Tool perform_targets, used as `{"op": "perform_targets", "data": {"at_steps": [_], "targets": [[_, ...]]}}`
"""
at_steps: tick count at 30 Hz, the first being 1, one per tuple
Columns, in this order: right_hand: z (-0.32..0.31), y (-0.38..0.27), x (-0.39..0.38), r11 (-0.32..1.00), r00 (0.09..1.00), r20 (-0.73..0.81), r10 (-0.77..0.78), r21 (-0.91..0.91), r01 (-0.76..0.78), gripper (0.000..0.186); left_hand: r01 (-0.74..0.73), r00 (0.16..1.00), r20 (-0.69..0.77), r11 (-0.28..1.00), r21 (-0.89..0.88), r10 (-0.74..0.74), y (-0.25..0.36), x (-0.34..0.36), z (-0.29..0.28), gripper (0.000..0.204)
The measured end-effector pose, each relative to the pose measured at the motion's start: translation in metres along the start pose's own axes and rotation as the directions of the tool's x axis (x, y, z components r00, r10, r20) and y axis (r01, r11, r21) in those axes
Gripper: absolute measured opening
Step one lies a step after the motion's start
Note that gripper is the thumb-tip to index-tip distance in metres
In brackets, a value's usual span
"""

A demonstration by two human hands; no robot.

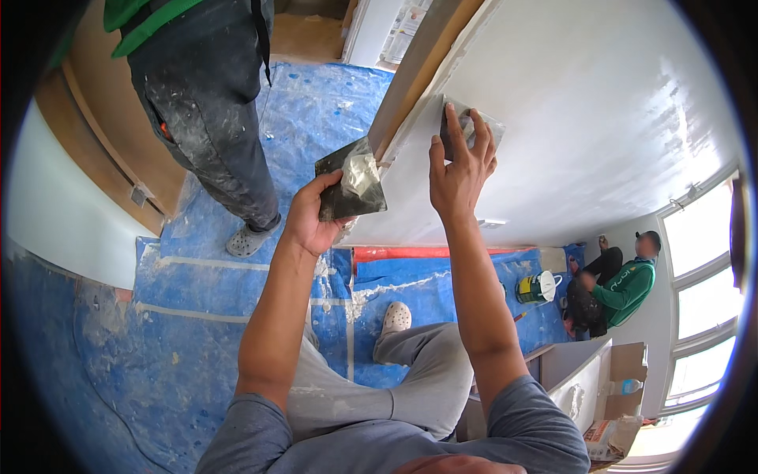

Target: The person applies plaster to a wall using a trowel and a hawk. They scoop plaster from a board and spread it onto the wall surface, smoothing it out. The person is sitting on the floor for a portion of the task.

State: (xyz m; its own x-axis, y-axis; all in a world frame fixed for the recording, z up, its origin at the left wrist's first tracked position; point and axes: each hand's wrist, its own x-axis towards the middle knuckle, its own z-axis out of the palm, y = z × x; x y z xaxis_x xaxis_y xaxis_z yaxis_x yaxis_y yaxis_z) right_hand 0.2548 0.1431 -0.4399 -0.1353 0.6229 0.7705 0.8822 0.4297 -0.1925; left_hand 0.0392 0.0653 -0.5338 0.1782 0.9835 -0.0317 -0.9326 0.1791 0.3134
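Observation:
My left hand [308, 220] grips a dark, flat square putty plate [335, 207] by its left edge. A lump of off-white putty [361, 174] sits on the plate. Up and to the right, my right hand [463, 178] has its fingers spread along a flat rectangular scraper blade [496, 131], laid against the white wall [560, 150]. How the thumb side grips the blade is partly hidden. The blade is close to the wall's edge, beside a wooden door frame [421, 71]. Wet, shiny patches show on the wall.
A person in dark, stained trousers [213, 118] stands at the left. Another person in a green top [628, 288] sits by the window at the far right, near a bucket [537, 287]. Blue sheeting [213, 347] covers the floor. A cardboard box [628, 359] with a bottle [628, 387] stands lower right.

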Motion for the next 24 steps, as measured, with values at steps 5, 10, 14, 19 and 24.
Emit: {"op": "perform_targets", "data": {"at_steps": [5,10,14,19,24], "targets": [[0.012,-0.001,-0.012,1.0,0.999,0.032,-0.013,-0.007,0.014,0.054,-0.024,0.999,-0.022,1.0,-0.017,0.024,0.003,-0.004,0.003,0.027],[0.025,0.002,-0.039,1.0,0.996,0.093,-0.012,-0.028,0.015,0.056,-0.032,0.999,-0.021,0.999,-0.014,0.032,0.005,-0.008,0.003,0.027],[0.039,0.01,-0.064,0.999,0.986,0.169,-0.011,-0.046,0.019,0.057,-0.03,0.999,-0.043,0.999,0.032,0.032,0.004,-0.007,0.0,0.028],[0.026,0.014,-0.079,0.998,0.913,0.404,0.058,-0.06,-0.037,0.053,-0.011,0.994,-0.107,0.994,0.112,0.023,-0.006,-0.004,0.002,0.029],[-0.052,0.003,-0.065,0.53,0.852,0.523,0.008,0.72,-0.447,0.052,0.055,0.987,-0.154,0.99,0.131,-0.034,-0.022,0.0,0.008,0.03]]}}
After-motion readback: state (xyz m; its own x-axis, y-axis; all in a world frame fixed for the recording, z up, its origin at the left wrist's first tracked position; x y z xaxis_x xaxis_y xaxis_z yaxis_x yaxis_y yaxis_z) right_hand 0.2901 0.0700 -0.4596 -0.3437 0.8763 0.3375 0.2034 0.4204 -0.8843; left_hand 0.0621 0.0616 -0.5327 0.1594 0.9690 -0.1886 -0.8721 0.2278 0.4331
